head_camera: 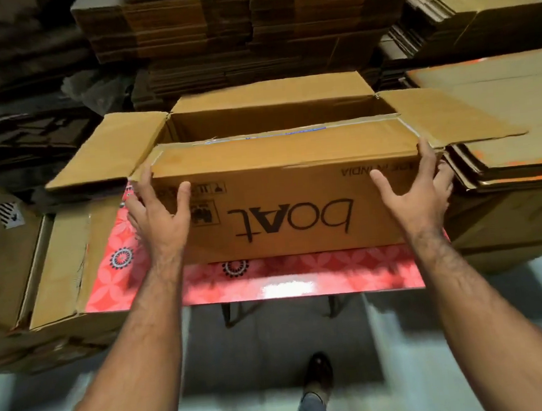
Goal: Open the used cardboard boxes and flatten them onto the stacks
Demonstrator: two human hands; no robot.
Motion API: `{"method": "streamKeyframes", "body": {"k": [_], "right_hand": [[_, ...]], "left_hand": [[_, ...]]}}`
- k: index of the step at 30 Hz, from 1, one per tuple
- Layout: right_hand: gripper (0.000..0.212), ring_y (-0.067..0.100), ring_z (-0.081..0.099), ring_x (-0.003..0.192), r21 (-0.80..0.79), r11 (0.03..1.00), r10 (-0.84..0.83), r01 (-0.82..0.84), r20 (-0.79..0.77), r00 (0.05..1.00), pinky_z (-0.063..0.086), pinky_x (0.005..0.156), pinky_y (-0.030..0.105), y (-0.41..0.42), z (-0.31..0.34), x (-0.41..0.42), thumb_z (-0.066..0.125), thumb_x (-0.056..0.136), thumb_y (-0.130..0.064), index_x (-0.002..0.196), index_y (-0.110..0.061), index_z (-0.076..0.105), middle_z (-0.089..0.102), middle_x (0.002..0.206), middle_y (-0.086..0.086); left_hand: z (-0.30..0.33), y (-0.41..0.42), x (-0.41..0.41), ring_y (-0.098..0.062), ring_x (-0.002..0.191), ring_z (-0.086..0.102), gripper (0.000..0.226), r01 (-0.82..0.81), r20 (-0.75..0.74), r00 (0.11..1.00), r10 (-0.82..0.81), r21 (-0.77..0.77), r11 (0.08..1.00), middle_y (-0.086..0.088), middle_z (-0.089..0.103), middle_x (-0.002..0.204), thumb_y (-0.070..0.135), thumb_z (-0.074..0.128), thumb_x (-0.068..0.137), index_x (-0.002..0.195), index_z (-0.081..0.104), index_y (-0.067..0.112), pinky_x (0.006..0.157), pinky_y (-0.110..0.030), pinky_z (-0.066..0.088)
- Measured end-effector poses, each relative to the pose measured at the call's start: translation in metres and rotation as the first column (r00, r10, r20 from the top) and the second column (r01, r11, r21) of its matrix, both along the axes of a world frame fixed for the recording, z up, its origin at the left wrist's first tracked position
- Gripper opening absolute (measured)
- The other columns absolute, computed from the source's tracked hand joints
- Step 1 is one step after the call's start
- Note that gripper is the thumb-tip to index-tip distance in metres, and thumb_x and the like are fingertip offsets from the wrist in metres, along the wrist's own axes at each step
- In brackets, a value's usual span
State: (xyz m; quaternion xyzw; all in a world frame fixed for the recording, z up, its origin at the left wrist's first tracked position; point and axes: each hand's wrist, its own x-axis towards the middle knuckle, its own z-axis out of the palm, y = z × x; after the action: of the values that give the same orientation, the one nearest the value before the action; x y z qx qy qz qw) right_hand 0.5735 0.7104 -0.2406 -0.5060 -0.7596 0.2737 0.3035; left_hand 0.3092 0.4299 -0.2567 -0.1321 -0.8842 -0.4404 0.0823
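Note:
A long brown cardboard box [281, 188] printed "boAt" upside down stands on a red patterned table [269, 280]. Its top is open: the side flaps spread left and right, the far flap stands up, the near flap folds toward me. My left hand [160, 211] grips the box's near left corner, thumb on the front face and fingers round the end. My right hand [415, 189] grips the near right corner the same way. A stack of flattened boxes [504, 152] lies right of the table.
Tall stacks of flattened cardboard [247, 27] rise behind the table. More flat boxes [38, 258] lean on the left. The table's metal legs [230, 313] stand on a pale floor, where my shoe [317, 375] shows below.

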Motion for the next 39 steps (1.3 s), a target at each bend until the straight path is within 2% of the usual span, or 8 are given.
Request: {"method": "streamKeyframes", "body": {"k": [2, 5, 12, 19, 27, 33, 36, 39], "right_hand": [[0.102, 0.042, 0.021, 0.151, 0.046, 0.999, 0.022, -0.024, 0.031, 0.999, 0.025, 0.113, 0.070, 0.006, 0.016, -0.004, 0.074, 0.082, -0.067, 0.160, -0.049, 0.011, 0.013, 0.166, 0.019], [0.112, 0.046, 0.019, 0.152, 0.045, 0.992, 0.120, -0.122, 0.044, 0.992, 0.034, 0.113, 0.063, 0.009, 0.021, -0.005, 0.077, 0.079, -0.066, 0.163, -0.047, 0.005, 0.002, 0.169, 0.019], [0.108, 0.051, 0.025, 0.148, 0.106, 0.983, 0.118, -0.150, 0.259, 0.959, 0.039, 0.109, 0.069, 0.044, 0.056, -0.030, 0.056, 0.078, -0.086, 0.161, -0.050, -0.002, 0.002, 0.170, 0.015], [0.100, 0.051, 0.020, 0.151, -0.127, 0.978, 0.205, -0.163, 0.494, 0.845, 0.034, 0.111, 0.069, 0.097, 0.099, -0.091, 0.053, 0.085, -0.082, 0.162, -0.047, 0.001, -0.006, 0.172, 0.012], [0.104, 0.047, 0.019, 0.151, -0.278, 0.953, 0.273, -0.118, 0.625, 0.731, 0.036, 0.111, 0.064, 0.123, 0.097, -0.117, 0.053, 0.079, -0.088, 0.163, -0.044, 0.012, 0.005, 0.170, 0.012], [0.099, 0.050, 0.024, 0.148, -0.119, 0.987, 0.158, -0.106, 0.665, 0.730, 0.035, 0.108, 0.069, 0.105, 0.064, -0.101, 0.031, 0.079, -0.097, 0.161, -0.048, 0.008, 0.009, 0.170, 0.014], [0.099, 0.046, 0.024, 0.149, -0.116, 0.987, 0.161, -0.113, 0.649, 0.743, 0.035, 0.109, 0.069, 0.102, 0.068, -0.099, 0.030, 0.080, -0.096, 0.162, -0.047, 0.008, 0.009, 0.170, 0.013], [0.092, 0.038, 0.020, 0.153, -0.027, 0.985, 0.144, -0.170, 0.670, 0.728, 0.020, 0.113, 0.073, 0.089, 0.071, -0.099, 0.031, 0.086, -0.090, 0.162, -0.040, 0.021, 0.013, 0.170, 0.011]], "left_hand": [[0.013, 0.003, -0.008, -0.041, 0.138, 0.035, 0.080, 0.021, -0.068, 0.997, -0.024, -0.040, 0.999, -0.020, 0.028, 0.154, 0.065, 0.058, 0.091, 0.157, 0.016, 0.049, 0.108, -0.059, 0.040], [0.015, 0.001, -0.011, -0.046, 0.146, 0.025, 0.090, 0.107, -0.055, 0.992, -0.113, -0.102, 0.989, -0.023, 0.009, 0.163, 0.061, 0.065, 0.090, 0.159, 0.008, 0.050, 0.111, -0.058, 0.037], [0.055, 0.023, -0.042, -0.044, 0.134, 0.034, 0.079, 0.029, -0.062, 0.997, -0.049, -0.286, 0.958, -0.019, 0.024, 0.152, 0.076, 0.052, 0.088, 0.154, 0.011, 0.060, 0.105, -0.061, 0.038], [0.106, 0.078, -0.097, -0.045, 0.141, 0.022, 0.077, 0.216, 0.278, 0.958, -0.071, -0.536, 0.816, -0.016, 0.011, 0.161, 0.071, 0.049, 0.094, 0.156, 0.006, 0.057, 0.113, -0.062, 0.032], [0.095, 0.099, -0.118, -0.043, 0.143, 0.021, 0.077, 0.257, 0.347, 0.938, -0.013, -0.669, 0.697, -0.014, 0.014, 0.160, 0.082, 0.043, 0.088, 0.154, 0.012, 0.058, 0.111, -0.066, 0.031], [0.071, 0.103, -0.100, -0.043, 0.136, 0.030, 0.069, 0.124, 0.177, 0.984, 0.020, -0.761, 0.637, -0.020, 0.028, 0.151, 0.084, 0.022, 0.091, 0.154, 0.017, 0.055, 0.106, -0.064, 0.028], [0.072, 0.098, -0.100, -0.044, 0.135, 0.031, 0.070, 0.138, 0.180, 0.984, -0.002, -0.750, 0.647, -0.021, 0.029, 0.151, 0.082, 0.023, 0.092, 0.155, 0.019, 0.052, 0.108, -0.063, 0.027], [0.074, 0.092, -0.090, -0.042, 0.136, 0.034, 0.063, 0.108, 0.084, 0.994, -0.068, -0.701, 0.705, -0.020, 0.034, 0.151, 0.074, 0.032, 0.096, 0.149, 0.040, 0.039, 0.112, -0.067, 0.023]]}}
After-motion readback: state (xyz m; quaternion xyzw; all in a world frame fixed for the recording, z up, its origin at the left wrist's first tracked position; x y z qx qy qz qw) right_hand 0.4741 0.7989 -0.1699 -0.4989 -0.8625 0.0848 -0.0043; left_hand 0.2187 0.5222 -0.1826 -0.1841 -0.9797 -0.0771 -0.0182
